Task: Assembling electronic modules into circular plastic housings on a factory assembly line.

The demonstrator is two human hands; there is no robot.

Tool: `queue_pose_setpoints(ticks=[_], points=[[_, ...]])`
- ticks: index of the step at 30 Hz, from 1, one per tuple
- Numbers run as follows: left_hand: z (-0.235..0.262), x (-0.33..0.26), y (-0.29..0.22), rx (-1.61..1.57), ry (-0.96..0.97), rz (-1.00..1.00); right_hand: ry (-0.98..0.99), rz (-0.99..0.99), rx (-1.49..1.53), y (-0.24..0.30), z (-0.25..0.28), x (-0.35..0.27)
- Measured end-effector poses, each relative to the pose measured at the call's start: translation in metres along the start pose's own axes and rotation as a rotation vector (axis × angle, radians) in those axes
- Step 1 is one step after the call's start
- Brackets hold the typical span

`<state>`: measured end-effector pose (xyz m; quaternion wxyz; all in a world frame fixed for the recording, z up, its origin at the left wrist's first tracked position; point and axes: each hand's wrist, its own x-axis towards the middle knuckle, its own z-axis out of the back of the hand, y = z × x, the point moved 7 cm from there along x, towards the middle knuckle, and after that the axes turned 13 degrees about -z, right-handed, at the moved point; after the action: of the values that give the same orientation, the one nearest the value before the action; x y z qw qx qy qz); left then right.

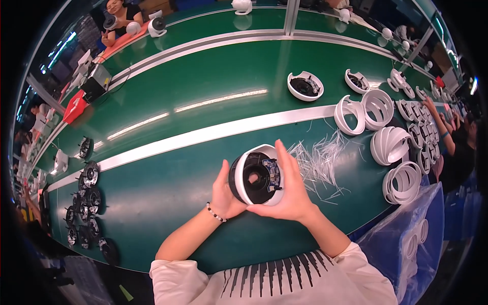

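Between both palms I hold a round camera housing (245, 179), a white plastic ring around a black core with a small blue circuit board (274, 174) on its right side. My left hand (223, 193) is closed on its left side, by the black part. On the right, my right hand (292, 188) wraps the white shell, fingers stretched along its far side and thumb at its lower edge. The housing is tilted, its hollow side showing toward me, above the green bench (168, 203). Parts of my left fingers are hidden behind it.
Thin white strips (320, 162) lie heaped right of my hands. White rings (389, 145) are stacked at the right, beside a blue plastic-lined bin (412, 244). Black round parts (91, 203) stand at the left. Housings (305, 86) sit on the far belt; co-workers are around.
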<state>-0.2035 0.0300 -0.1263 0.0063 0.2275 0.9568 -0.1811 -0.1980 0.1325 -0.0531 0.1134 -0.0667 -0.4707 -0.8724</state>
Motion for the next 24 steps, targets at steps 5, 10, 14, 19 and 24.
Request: queue_pose_setpoints(ticks=[5, 10, 14, 19, 24], points=[[0.001, 0.003, 0.001, -0.047, 0.012, 0.049, 0.067, -0.09, 0.167, -0.012, -0.005, 0.001], [0.007, 0.004, -0.009, 0.139, -0.1, -0.155, -0.047, 0.024, -0.127, 0.015, -0.016, 0.001], [-0.002, -0.003, -0.017, 0.19, -0.029, -0.257, -0.018, 0.079, -0.131, 0.025, -0.019, 0.004], [-0.005, -0.003, -0.016, 0.116, 0.057, -0.119, 0.062, 0.153, -0.142, 0.021, -0.015, 0.011], [0.001, -0.001, -0.015, 0.225, 0.022, -0.128, 0.125, 0.157, -0.189, 0.024, -0.02, 0.013]])
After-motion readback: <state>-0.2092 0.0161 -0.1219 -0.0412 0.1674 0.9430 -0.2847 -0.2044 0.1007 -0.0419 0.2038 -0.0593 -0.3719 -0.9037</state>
